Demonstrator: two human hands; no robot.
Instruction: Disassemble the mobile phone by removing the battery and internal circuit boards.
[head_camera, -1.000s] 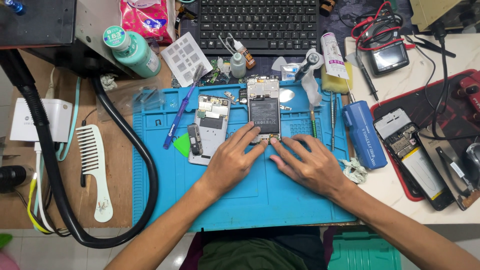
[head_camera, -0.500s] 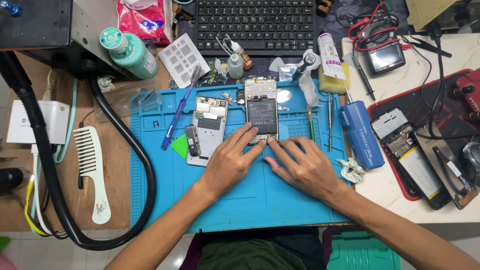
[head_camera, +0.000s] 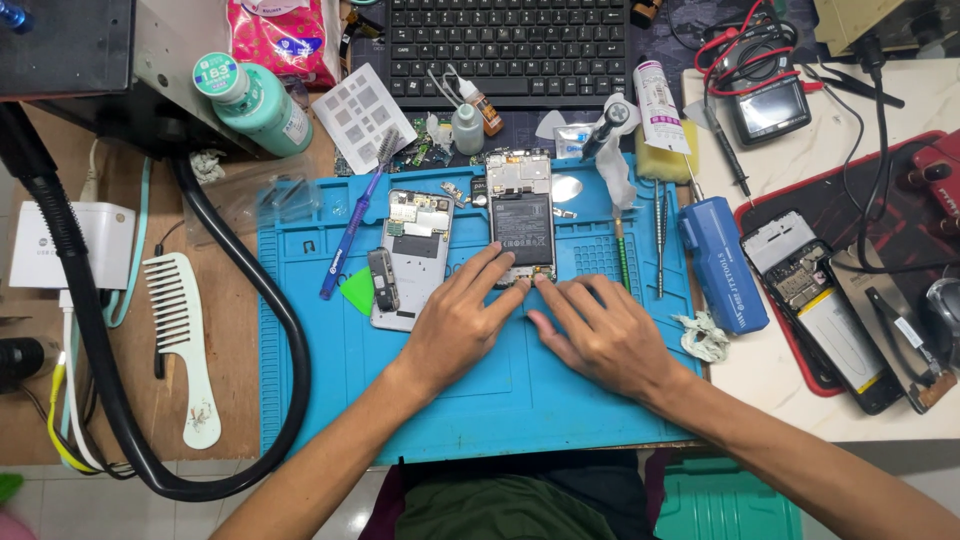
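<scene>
Centrally on the blue work mat (head_camera: 330, 390): an opened phone (head_camera: 522, 222), back cover off, dark battery exposed, lying flat and lengthwise away from the person. Pressed at its lower edge from both sides — left hand (head_camera: 457, 325) with fingers spread and fingertips (head_camera: 505, 258) touching the phone's bottom left corner, right hand (head_camera: 598, 330) likewise splayed, index fingertip just at the bottom edge. Both hands open and flat, palms down on the mat, nothing gripped in either.

Just left of the phone, a second opened phone shell (head_camera: 410, 255), pale, with a small dark part resting on its lower left and a green triangular pick (head_camera: 358, 292) beside it. Farther left, a blue-handled brush (head_camera: 352, 230) lying diagonally across the mat. To the right of the phone, a green-handled screwdriver (head_camera: 621, 258) and thin metal tools (head_camera: 659, 235), then a blue box-shaped case (head_camera: 722, 265) on the mat's right edge, a crumpled wipe (head_camera: 703, 338) near it.

Beyond the mat, a black keyboard (head_camera: 508, 45), small dropper bottles (head_camera: 468, 125), a white tube (head_camera: 660, 105) on a yellow sponge — and a meter (head_camera: 770, 105) with red and black leads. On the right of the table, another opened phone (head_camera: 822, 310) on a red-edged mat. On the left, a teal bottle (head_camera: 255, 102), a white comb (head_camera: 185, 345) and a thick black hose (head_camera: 270, 330) curving round the mat.
</scene>
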